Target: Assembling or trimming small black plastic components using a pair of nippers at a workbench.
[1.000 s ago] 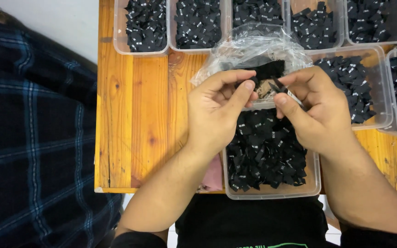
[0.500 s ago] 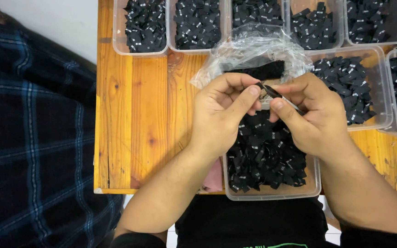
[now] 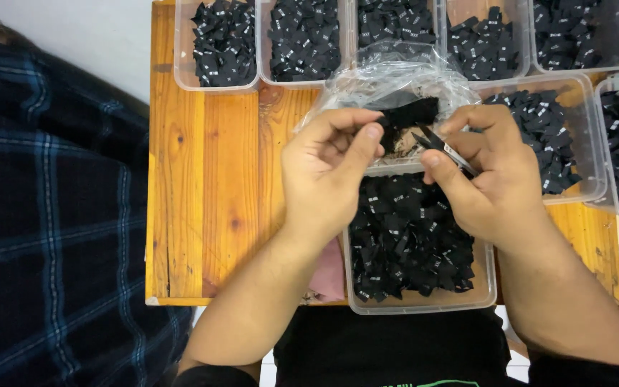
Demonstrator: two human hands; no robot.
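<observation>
My left hand (image 3: 331, 168) pinches the end of a black fabric label strip (image 3: 408, 113) between thumb and forefinger. My right hand (image 3: 492, 172) grips small thread snips (image 3: 444, 148), their blades pointing left toward the strip. Both hands hover over a clear plastic tub (image 3: 424, 304) filled with cut black labels (image 3: 406, 236). Behind the hands lies a crumpled clear plastic bag (image 3: 395, 79), and the strip comes out of it.
Several clear tubs of black labels line the back (image 3: 220, 82) and right side (image 3: 582, 143) of the wooden table (image 3: 209, 193). A dark plaid cloth (image 3: 44, 215) covers the left. A pink scrap (image 3: 329, 276) lies by the front tub.
My hands have drawn slightly apart. The snips have come away from the strip and the label piece held a second ago is gone from my fingers.
</observation>
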